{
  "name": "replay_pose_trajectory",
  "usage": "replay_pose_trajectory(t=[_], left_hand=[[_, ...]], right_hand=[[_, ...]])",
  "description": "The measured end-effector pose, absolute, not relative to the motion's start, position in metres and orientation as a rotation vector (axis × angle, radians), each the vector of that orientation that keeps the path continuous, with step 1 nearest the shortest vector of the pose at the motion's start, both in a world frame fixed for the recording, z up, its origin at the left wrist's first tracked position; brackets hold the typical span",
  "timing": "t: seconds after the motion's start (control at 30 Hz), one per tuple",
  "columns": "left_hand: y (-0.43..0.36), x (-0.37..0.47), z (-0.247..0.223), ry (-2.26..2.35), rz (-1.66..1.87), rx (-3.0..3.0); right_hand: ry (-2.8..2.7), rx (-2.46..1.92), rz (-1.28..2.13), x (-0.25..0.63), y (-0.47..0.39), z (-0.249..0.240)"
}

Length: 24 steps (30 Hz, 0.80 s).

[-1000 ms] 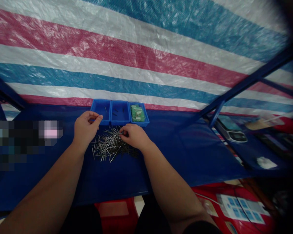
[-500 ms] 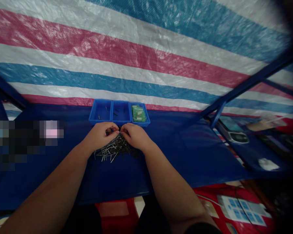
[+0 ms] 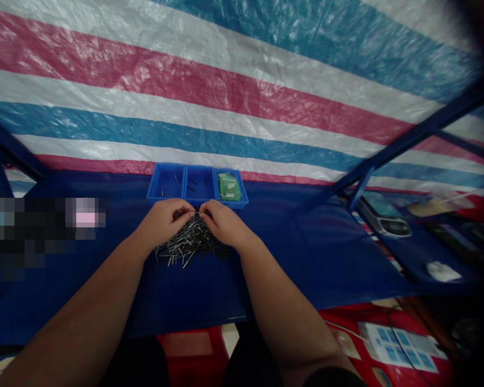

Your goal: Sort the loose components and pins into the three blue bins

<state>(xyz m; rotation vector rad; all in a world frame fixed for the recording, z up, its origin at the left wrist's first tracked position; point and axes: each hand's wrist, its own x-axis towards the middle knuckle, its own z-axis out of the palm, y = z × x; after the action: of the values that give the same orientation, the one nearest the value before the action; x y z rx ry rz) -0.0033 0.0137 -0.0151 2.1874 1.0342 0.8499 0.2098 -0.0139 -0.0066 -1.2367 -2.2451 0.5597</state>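
The left hand [image 3: 165,223] has its thumb and fingertips pinched together, and the right hand [image 3: 222,221] mirrors it just beside, both apparently clamped on the ends of a short, thin, shiny metal piece [image 3: 197,211] that bridges the gap; the fingers hide most of it. With so little to grip, it could slip if either pinch slackened or the two pulled unevenly. Directly below lies a loose heap of slender silvery and dark metal pins [image 3: 189,244], where a dropped piece would be hard to pick out; a wrist brushing that heap might scatter pins over the smooth dark-blue tabletop [image 3: 306,231]. Just beyond the fingers sits a blue plastic three-compartment tray [image 3: 148,201]: a knuckle bumping its near wall could shift it, jostling the few thin pieces in the left and middle compartments and the green packet [image 3: 234,189] in the right one.
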Motion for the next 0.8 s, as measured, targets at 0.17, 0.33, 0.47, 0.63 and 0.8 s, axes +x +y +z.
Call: replay_pose_trajectory(t=[0.17,0.33,0.47,0.63,0.8], left_hand=[[0.014,-0.004,-0.014,1.048,0.923,2.203],[0.018,-0.008,-0.016,1.279,1.158,1.996],[0.022,-0.014,-0.015,1.57,1.262,1.799],[0.025,-0.018,-0.015,1.743,1.239,1.765],[0.024,-0.017,-0.014,1.777,1.26,1.731]], right_hand=[[-2.169,-1.238,0.655,0.212,-0.014,-0.007],[-2.093,-1.267,0.674,0.213,-0.013,-0.008],[-2.131,-1.225,0.656,0.213,-0.012,-0.008],[-2.125,-1.232,0.695,0.212,-0.01,-0.012],[-2.075,-1.237,0.76,0.212,-0.009,-0.013]])
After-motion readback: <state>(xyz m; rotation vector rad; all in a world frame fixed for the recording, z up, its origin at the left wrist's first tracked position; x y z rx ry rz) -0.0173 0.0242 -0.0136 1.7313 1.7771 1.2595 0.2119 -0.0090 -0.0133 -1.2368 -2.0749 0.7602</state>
